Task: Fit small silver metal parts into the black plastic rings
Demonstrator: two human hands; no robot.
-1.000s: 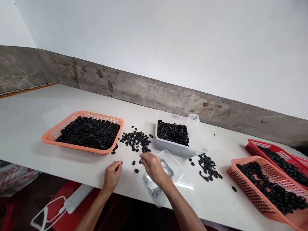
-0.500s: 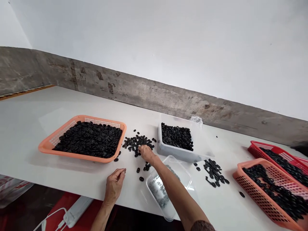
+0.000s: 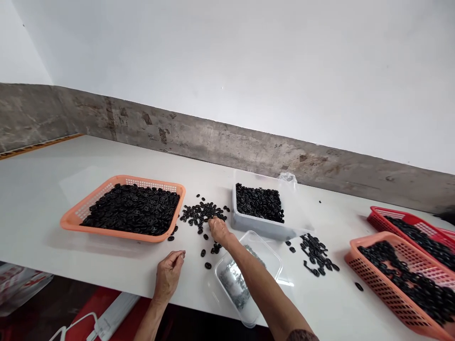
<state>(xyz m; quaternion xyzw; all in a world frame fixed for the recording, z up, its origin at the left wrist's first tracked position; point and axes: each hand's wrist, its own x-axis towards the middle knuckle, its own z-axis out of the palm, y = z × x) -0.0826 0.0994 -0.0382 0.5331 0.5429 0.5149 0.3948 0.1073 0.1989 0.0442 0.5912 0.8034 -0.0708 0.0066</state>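
Observation:
My right hand reaches forward over the white table into a loose pile of small black ring-shaped parts. Its fingers are bent down and pinched on the pile, and what they grip is too small to see. My left hand rests near the table's front edge with thumb and forefinger pinched together on something tiny. A clear plastic tub with small silvery metal pieces lies under my right forearm. A few stray black parts sit between my hands.
An orange basket full of black parts stands at the left. A grey-white bin of the same parts sits behind the tub. Another small heap lies to the right, beside orange and red baskets. A white power strip lies below the table.
My right hand moved from the clear tub forward into the pile of black parts. My left hand stayed pinched in place. The camera shifted slightly.

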